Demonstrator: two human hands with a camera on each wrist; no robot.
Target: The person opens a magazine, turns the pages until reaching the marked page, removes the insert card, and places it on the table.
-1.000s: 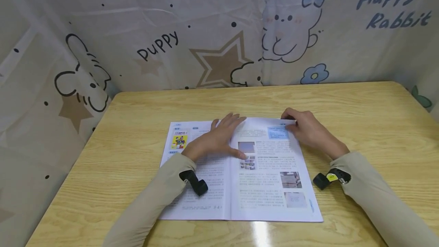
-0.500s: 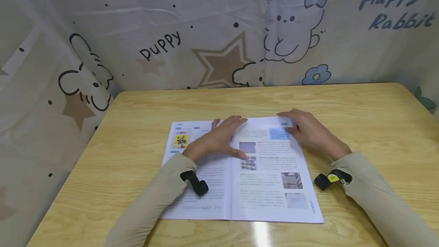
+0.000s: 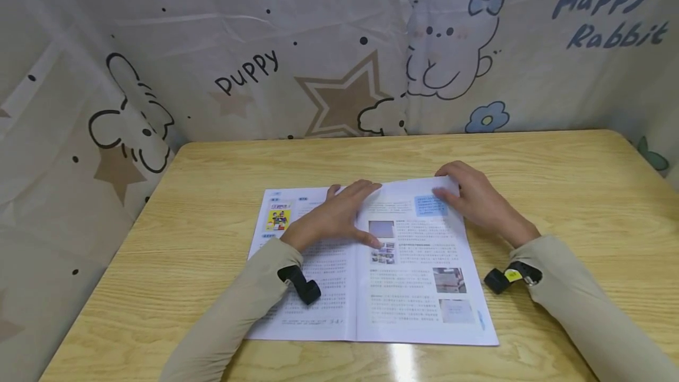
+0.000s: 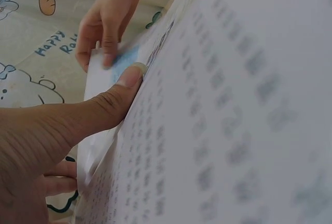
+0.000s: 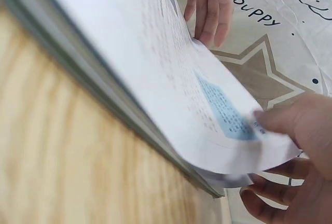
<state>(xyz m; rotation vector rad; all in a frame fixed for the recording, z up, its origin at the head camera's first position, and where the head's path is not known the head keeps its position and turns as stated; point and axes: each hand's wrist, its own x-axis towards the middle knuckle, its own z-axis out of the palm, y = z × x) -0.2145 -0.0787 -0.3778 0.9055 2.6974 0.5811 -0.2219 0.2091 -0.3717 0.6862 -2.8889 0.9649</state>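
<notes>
An open book (image 3: 414,287) lies on the wooden table, with printed text and small photos on both pages. Spread across its spine, my left hand (image 3: 339,214) rests with straight fingers toward the top edge and the thumb on the right-hand page. At the top right corner, my right hand (image 3: 474,196) pinches the page (image 5: 223,151) between thumb and fingers. In the right wrist view that corner is lifted and curved away from the pages beneath. The left wrist view shows my left thumb (image 4: 111,105) lying over the page near the spine.
The wooden table (image 3: 185,223) extends around the book on all sides. Behind it hangs a pale cloth (image 3: 212,28) printed with cartoon animals and stars. A black wrist camera sits on each cuff, the right one (image 3: 498,280) beside the book's edge.
My right hand's fingers slid over the corner and then took the page between thumb and fingers, raising it slightly. The left hand has stayed in place.
</notes>
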